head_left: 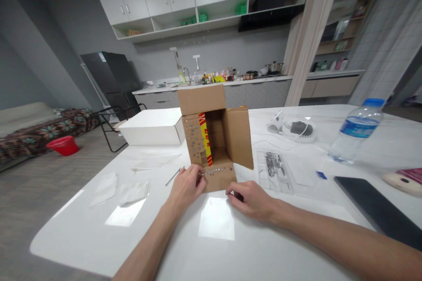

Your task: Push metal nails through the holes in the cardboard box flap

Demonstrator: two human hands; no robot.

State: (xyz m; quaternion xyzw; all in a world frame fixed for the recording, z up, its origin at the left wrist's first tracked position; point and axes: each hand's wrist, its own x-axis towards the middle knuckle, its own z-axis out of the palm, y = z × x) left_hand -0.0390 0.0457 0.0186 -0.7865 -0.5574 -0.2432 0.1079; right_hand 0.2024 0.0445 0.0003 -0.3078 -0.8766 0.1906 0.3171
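Note:
An open cardboard box (216, 138) stands on the white table in front of me, its opening facing me. Small grey round heads, like screws, dot its left flap (194, 140), and a row of them crosses the lower flap (219, 181) lying toward me. My left hand (189, 181) rests at the left edge of that lower flap, fingers curled together by the end of the row; whatever they pinch is hidden. At the flap's near right corner is my right hand (249, 199), its fingers curled and thumb close to the index; anything between the tips is too small to name.
A thin dark rod (172, 177) lies left of my left hand. On the right are a clear compartment case (275, 171) of small metal parts, a water bottle (356, 131) and a dark tablet-like slab (379, 208). A white box (151, 127) and white cloths (133, 192) sit left.

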